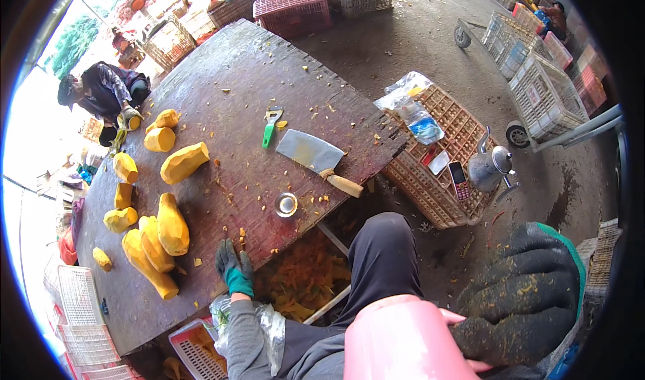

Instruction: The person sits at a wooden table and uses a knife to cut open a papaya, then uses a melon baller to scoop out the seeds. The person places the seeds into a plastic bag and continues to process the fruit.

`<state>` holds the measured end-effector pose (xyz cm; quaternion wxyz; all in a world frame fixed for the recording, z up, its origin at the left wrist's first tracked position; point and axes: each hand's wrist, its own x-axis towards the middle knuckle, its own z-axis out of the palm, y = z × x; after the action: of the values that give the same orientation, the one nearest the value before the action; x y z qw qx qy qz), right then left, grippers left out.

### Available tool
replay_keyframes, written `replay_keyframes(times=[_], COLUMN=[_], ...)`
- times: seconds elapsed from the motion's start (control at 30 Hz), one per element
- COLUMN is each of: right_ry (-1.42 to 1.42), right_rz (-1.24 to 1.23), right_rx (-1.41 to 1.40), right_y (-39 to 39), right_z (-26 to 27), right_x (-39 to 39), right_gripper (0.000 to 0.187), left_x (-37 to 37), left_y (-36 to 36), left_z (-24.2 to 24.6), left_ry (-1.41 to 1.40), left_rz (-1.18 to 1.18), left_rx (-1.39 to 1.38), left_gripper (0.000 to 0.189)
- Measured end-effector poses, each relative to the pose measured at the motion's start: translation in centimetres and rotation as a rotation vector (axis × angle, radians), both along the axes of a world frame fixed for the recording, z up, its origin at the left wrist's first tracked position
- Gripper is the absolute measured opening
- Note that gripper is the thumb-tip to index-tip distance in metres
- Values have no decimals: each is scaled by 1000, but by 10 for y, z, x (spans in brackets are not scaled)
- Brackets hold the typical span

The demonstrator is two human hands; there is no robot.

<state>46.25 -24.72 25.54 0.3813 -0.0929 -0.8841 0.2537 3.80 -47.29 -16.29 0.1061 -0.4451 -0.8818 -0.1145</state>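
Note:
My right hand, in a dark glove with a green cuff and orange specks, grips the handle of a pink mug close to the camera. The mug's inside is hidden. My left hand, in a dark and green glove, rests on the edge of the wooden table, holding nothing. Several peeled yellow squashes lie to its left. Farther in are a cleaver with a wooden handle, a green-handled peeler and a small round metal dish.
Peelings lie below the table edge. On an upturned plastic crate at right stand a metal kettle, a mobile phone and plastic bags. Across the table a person handles a squash. A wheeled cart carries crates.

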Motion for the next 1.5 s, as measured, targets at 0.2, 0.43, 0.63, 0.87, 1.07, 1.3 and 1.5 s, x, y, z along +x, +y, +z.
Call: replay_keyframes(times=[0.2,0.43,0.63,0.87,1.07,1.3,1.5], right_ry=[-340,-159,24,46,339,483,461], right_rz=[202,40,57,-383,-814,-948,-955], right_rx=[340,-48,-335,-593,-1119,-1232,-1277], right_y=[22,15,59,109,182,268,290], right_z=[52,-8,-98,-262,-348,-430,-455], right_x=[-8,7,24,47,75,108,117], right_gripper=[39,32,19,12,13,12,14], left_x=[-1,-2,-10,-11,-10,-9,-9], left_y=[1,-3,-8,-7,-6,-6,-6], left_z=[0,-4,-11,-8,-5,-5,-3], left_ry=[21,23,-8,21,28,46,28], left_rz=[-31,-9,-38,-114,-95,-95,-87], left_rx=[23,-13,-10,57,11,17,19], left_gripper=[59,60,58,54,53,53,53])
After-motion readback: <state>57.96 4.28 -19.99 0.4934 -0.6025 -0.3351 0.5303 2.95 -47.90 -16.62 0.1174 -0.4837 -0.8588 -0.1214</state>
